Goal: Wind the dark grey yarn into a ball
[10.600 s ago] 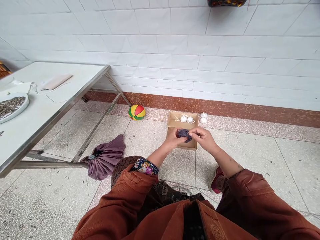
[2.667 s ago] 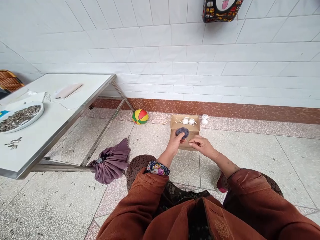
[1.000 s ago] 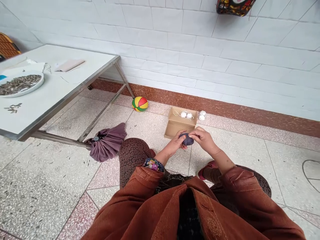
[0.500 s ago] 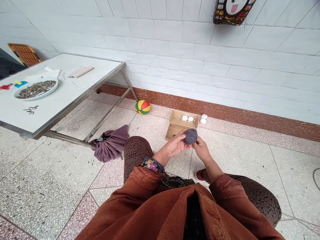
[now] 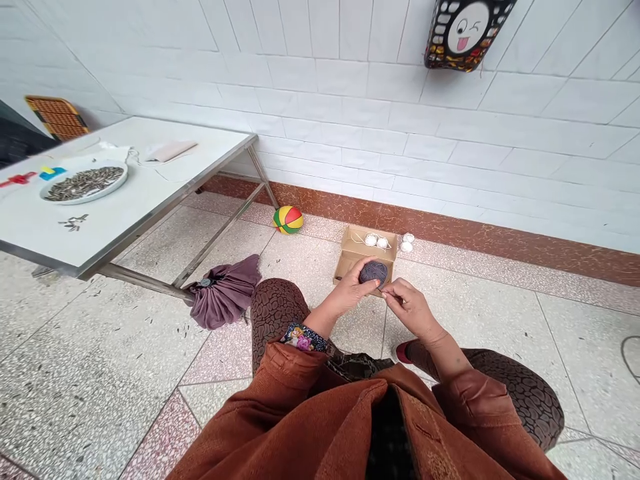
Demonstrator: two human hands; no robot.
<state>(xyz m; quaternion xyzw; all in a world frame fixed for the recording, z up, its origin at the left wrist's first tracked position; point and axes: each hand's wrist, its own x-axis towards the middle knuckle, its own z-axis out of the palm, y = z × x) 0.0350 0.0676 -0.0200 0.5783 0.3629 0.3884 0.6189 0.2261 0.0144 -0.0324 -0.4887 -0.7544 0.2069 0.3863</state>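
My left hand point(image 5: 351, 287) is closed around a ball of dark grey-purple yarn point(image 5: 373, 272), held above an open cardboard box point(image 5: 345, 262) on the floor. Just to the right of the ball, my right hand point(image 5: 409, 308) pinches with thumb and forefinger at what looks like the yarn strand by the ball's lower edge; the strand itself barely shows. Two white yarn balls point(image 5: 376, 241) lie in the box's back part. Beside the box, against the wall, are two more white balls point(image 5: 407, 243).
At left stands a white table point(image 5: 165, 180) bearing a plate of sunflower seeds point(image 5: 85, 187). Below it are a purple cloth bundle point(image 5: 225, 293) and a coloured ball point(image 5: 289, 219). A black basket point(image 5: 467, 33) hangs on the tiled wall.
My right hand has drawn slightly back from the ball and now pinches at its lower right edge. The left hand has turned the yarn ball and shifted it a little left.
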